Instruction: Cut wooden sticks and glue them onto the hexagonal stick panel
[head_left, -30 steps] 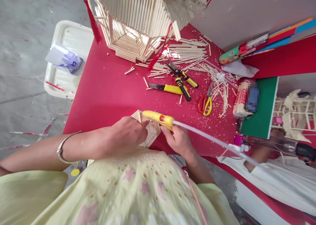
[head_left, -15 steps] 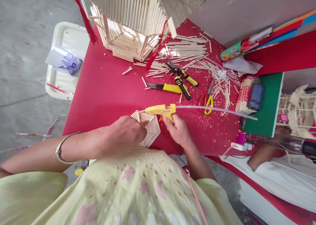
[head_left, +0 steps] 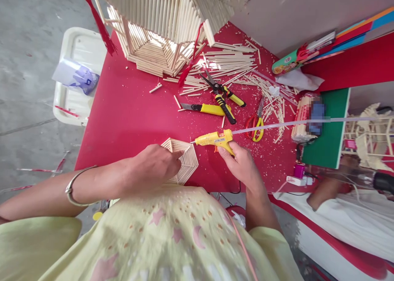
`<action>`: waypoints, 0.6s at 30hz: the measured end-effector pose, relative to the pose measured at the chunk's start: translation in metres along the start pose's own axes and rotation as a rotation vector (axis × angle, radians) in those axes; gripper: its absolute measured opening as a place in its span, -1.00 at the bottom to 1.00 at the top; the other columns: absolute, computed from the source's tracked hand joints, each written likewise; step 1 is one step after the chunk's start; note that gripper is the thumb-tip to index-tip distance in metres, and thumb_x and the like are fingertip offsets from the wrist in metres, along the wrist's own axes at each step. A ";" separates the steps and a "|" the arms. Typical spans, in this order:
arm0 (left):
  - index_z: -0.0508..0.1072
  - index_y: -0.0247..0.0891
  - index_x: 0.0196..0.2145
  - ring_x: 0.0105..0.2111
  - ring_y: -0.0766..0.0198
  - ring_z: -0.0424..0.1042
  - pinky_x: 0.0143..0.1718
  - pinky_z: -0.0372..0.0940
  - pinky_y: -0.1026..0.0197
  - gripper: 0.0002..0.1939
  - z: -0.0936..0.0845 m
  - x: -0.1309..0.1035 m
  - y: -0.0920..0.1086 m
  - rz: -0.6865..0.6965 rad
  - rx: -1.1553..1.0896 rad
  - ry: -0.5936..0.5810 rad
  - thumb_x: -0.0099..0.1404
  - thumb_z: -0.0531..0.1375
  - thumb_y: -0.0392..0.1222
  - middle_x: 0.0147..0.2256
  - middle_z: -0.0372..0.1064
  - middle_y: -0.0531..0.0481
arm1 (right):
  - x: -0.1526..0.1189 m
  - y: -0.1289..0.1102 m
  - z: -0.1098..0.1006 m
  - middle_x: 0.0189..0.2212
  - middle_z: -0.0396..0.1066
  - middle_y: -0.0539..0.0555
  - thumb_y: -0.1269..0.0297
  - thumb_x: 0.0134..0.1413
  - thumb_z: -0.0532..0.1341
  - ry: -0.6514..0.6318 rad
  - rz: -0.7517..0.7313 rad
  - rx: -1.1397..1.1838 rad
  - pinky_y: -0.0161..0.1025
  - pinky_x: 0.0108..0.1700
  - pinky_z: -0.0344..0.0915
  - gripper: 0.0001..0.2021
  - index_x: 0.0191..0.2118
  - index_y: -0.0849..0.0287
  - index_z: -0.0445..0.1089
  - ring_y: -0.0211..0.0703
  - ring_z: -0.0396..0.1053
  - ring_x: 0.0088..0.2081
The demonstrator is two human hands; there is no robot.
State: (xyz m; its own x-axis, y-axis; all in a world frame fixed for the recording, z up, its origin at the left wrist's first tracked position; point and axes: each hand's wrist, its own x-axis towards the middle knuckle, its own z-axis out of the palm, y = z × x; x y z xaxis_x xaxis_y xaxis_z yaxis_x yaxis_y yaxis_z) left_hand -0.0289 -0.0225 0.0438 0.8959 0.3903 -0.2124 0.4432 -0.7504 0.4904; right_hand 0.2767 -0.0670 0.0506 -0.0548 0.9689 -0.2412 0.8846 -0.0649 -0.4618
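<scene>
My right hand (head_left: 240, 162) is closed round the handle of a yellow hot glue gun (head_left: 215, 139), its nozzle pointing left. A long clear glue stick (head_left: 277, 125) runs out of the gun's back end to the right. Close to the nozzle, but apart from it, lies a hexagonal panel of pale wooden sticks (head_left: 190, 157) at the table's near edge. My left hand (head_left: 154, 164) covers the panel's left part, its index finger pressed on the sticks and the other fingers curled. What lies beneath that palm is hidden.
On the red table (head_left: 129, 120) lie a yellow-handled knife (head_left: 212, 109), shears (head_left: 224, 96), scissors (head_left: 257, 123) and many loose sticks (head_left: 230, 62). A large stick-built structure (head_left: 154, 18) with red tassels stands at the back. Another person's arm (head_left: 328, 186) is at right.
The glue gun in my right hand has moved right, off the hexagonal panel, and its glue stick has swung up. My left hand stays on the panel.
</scene>
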 end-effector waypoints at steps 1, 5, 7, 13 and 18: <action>0.59 -0.34 -0.24 -0.49 0.32 0.39 -0.40 0.19 0.24 -0.73 0.000 0.000 0.000 0.001 0.001 -0.002 0.37 0.09 -0.48 -0.21 0.59 -0.24 | -0.001 -0.002 -0.002 -0.37 0.60 0.09 -0.06 0.40 0.12 0.002 -0.012 -0.013 -0.26 -0.37 0.26 -0.65 -0.19 0.11 0.46 -0.09 0.51 -0.40; 0.58 -0.33 -0.25 -0.51 0.34 0.36 -0.42 0.17 0.25 -0.74 -0.001 0.000 0.001 0.004 0.002 0.011 0.38 0.10 -0.47 -0.25 0.58 -0.21 | -0.003 -0.011 -0.007 -0.22 0.64 0.14 0.01 0.42 0.13 0.011 -0.084 -0.051 -0.20 -0.24 0.36 -0.69 -0.05 0.11 0.49 0.00 0.59 -0.24; 0.58 -0.33 -0.25 -0.52 0.35 0.35 -0.43 0.14 0.26 -0.75 -0.003 0.000 0.001 0.005 0.011 0.016 0.38 0.11 -0.48 -0.26 0.58 -0.20 | -0.002 -0.016 -0.010 -0.21 0.63 0.16 0.03 0.43 0.13 0.008 -0.135 -0.098 -0.19 -0.24 0.35 -0.69 -0.01 0.12 0.48 0.01 0.59 -0.23; 0.59 -0.32 -0.29 -0.55 0.35 0.35 -0.56 -0.05 0.24 -0.74 -0.003 0.004 0.001 0.024 0.062 -0.049 0.37 0.11 -0.50 -0.18 0.61 -0.19 | 0.003 -0.029 -0.021 -0.35 0.58 0.12 0.05 0.45 0.12 0.004 -0.300 -0.278 -0.19 -0.33 0.25 -0.71 -0.10 0.13 0.45 -0.03 0.54 -0.33; 0.59 -0.29 -0.29 -0.51 0.29 0.42 -0.60 -0.08 0.23 -0.74 -0.002 0.005 0.000 0.047 0.088 -0.072 0.37 0.12 -0.48 -0.12 0.62 -0.17 | 0.002 -0.032 -0.024 -0.41 0.53 0.09 0.08 0.45 0.12 0.026 -0.330 -0.323 -0.20 -0.37 0.18 -0.74 -0.16 0.14 0.42 -0.09 0.48 -0.41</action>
State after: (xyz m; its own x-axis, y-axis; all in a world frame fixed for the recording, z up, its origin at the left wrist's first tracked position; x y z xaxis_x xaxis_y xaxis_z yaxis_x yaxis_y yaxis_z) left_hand -0.0245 -0.0191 0.0442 0.9142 0.3167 -0.2527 0.3990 -0.8119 0.4262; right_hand 0.2592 -0.0574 0.0860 -0.3495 0.9313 -0.1030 0.9211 0.3213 -0.2197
